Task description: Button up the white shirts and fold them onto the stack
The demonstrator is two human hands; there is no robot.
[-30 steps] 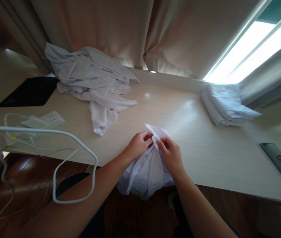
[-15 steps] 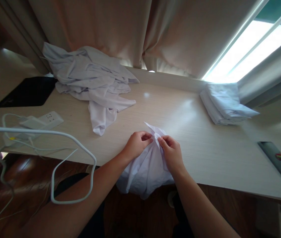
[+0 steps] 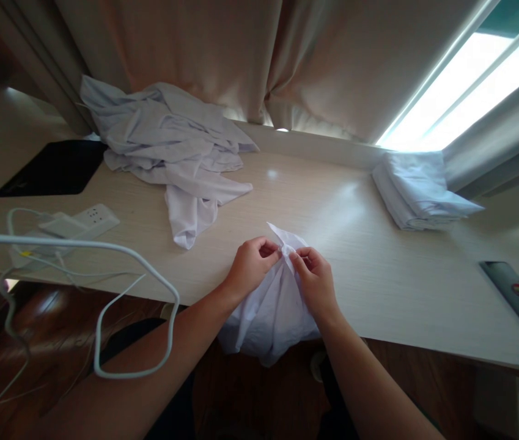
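Both of my hands meet at the lower middle of the frame, on a white cloth [image 3: 272, 305] that lies over the near edge of the pale wooden desk [image 3: 355, 244] and hangs down past it toward my lap. My left hand [image 3: 250, 266] has its fingers curled in, thumb and forefinger pinching the cloth's upper edge. My right hand [image 3: 314, 281] does the same just beside it, fingertips pressed together on the fabric, so the two pinches nearly touch. Above them a small pointed corner of the cloth sticks up onto the desk.

At the upper left of the frame a crumpled heap of white garments [image 3: 172, 146] lies on the desk against the beige curtain [image 3: 241, 55]. To its left is a flat black pad [image 3: 51, 168]. Below that, at the left edge, a white power strip [image 3: 89, 220] sits with a white cable [image 3: 140, 263] looping off the desk edge. At the upper right, under the bright window [image 3: 470, 85], rests a neat folded stack of white cloth [image 3: 419, 192]. A dark phone [image 3: 516, 293] lies at the right edge, well apart from my hands.
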